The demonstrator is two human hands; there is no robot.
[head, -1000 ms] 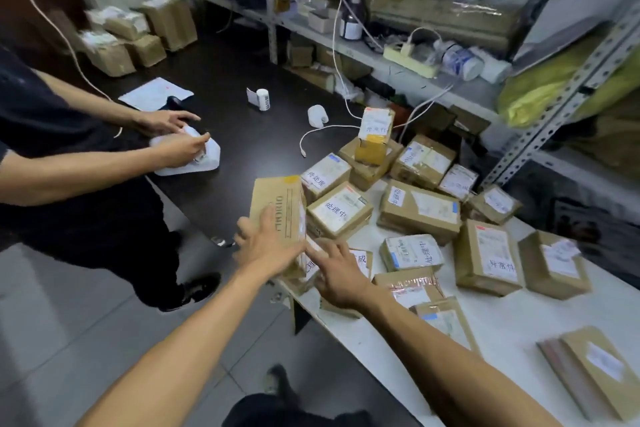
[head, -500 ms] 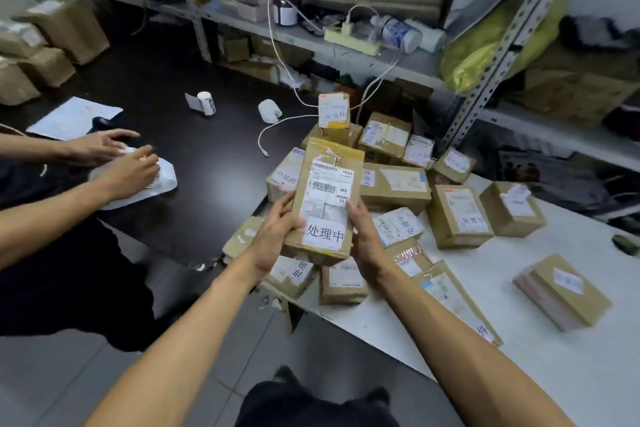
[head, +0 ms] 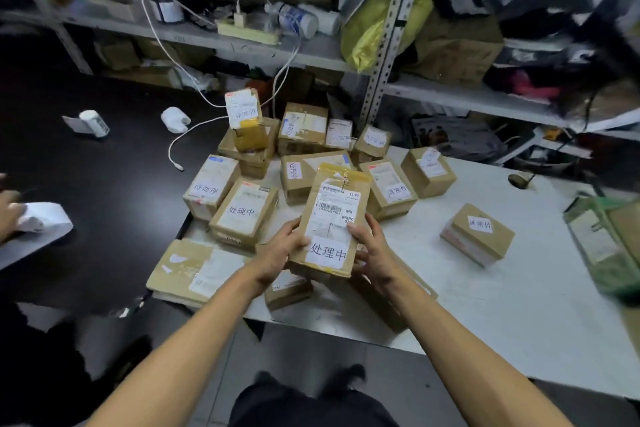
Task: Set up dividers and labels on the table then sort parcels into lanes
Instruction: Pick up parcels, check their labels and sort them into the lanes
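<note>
Parcel (head: 330, 220), flat and brown, label 处理中 at its near end: we hold it tilted up above the near pile, clear of the white tabletop (head: 485, 305). Left hand (head: 277, 253): fingers curled round the lower left edge, thumb on the face. Right hand (head: 372, 250): fingers curled at the lower right edge, thumb on the shipping label. Step in hand, as we judge it: read the tag, then carry the parcel to its lane. Matching box (head: 244, 213), same 处理中 tag, lies just left of it; a 待处理 box (head: 209, 185) sits beside that; two boxes tagged 异常件 (head: 478, 234) (head: 393, 189) lie to the right. No dividers visible, so we go by tags. To do it well: keep both grips low, leave the tag uncovered, set it flat beside its match, tag facing up, without nudging neighbours.
</note>
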